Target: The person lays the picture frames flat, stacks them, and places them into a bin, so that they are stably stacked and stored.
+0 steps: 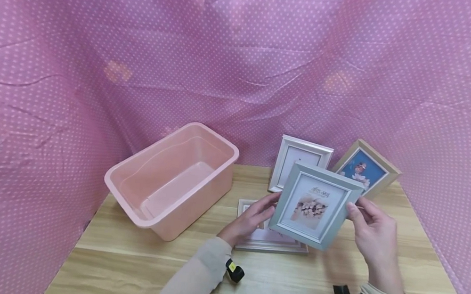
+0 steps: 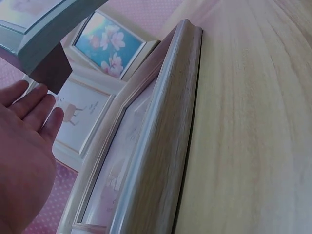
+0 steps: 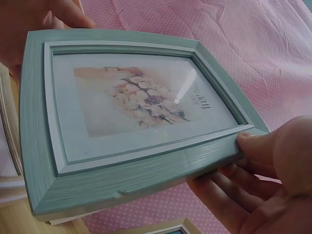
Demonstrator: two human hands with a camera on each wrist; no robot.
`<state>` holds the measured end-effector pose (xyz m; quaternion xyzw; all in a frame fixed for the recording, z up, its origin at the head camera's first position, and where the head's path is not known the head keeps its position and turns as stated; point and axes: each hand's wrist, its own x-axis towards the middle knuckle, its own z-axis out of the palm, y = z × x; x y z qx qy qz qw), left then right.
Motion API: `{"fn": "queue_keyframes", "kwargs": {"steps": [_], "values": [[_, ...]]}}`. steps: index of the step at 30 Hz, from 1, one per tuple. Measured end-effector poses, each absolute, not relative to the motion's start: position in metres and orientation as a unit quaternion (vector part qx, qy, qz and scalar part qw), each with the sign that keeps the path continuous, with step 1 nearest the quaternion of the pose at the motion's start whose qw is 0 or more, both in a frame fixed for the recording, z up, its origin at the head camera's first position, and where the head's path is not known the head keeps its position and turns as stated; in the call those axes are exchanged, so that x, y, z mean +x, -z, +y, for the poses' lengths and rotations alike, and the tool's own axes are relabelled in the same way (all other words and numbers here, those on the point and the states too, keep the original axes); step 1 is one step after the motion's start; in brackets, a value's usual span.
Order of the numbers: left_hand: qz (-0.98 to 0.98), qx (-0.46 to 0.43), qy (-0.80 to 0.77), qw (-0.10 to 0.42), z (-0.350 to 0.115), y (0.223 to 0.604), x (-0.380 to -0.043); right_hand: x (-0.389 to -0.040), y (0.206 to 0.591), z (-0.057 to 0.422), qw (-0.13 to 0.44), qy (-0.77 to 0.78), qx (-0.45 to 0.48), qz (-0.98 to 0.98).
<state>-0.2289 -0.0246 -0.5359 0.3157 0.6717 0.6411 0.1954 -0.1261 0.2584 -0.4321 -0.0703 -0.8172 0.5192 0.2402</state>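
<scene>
A pale green picture frame (image 1: 284, 220) with a flower print is held up, tilted, above the table. My right hand (image 1: 378, 234) pinches its right edge, thumb on the front and fingers behind, as the right wrist view shows with the green frame (image 3: 122, 180). My left hand (image 1: 249, 221) is at its left edge. In the left wrist view the fingers of my left hand (image 2: 29, 146) are nearly straight, close under a dark piece (image 2: 53, 70) at the frame's back; whether they touch is unclear. Beneath, a whitish frame (image 1: 270, 247) lies on the table, partly covered.
A pink plastic bin (image 1: 182, 215) stands at the left of the wooden table (image 1: 122, 259). Behind the green frame, a white frame (image 1: 277, 170) and a tan frame (image 1: 386, 173) with a blue flower picture lean at the back. Pink dotted cloth (image 1: 243, 62) surrounds the table.
</scene>
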Motion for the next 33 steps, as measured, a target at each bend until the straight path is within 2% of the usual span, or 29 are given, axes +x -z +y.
{"fn": "queue_keyframes", "kwargs": {"steps": [18, 25, 33], "values": [[0.671, 0.366, -0.625, 0.160, -0.036, 0.537, -0.232, -0.127, 0.433, 0.256, 0.223, -0.518, -0.082, -0.822], [0.672, 0.367, -0.631, 0.125, -0.038, 0.537, -0.230, -0.127, 0.431, 0.255, 0.232, -0.526, -0.089, -0.813], [0.672, 0.362, -0.632, 0.133, -0.045, 0.540, -0.228, -0.128, 0.429, 0.255, 0.246, -0.537, -0.094, -0.801]]}}
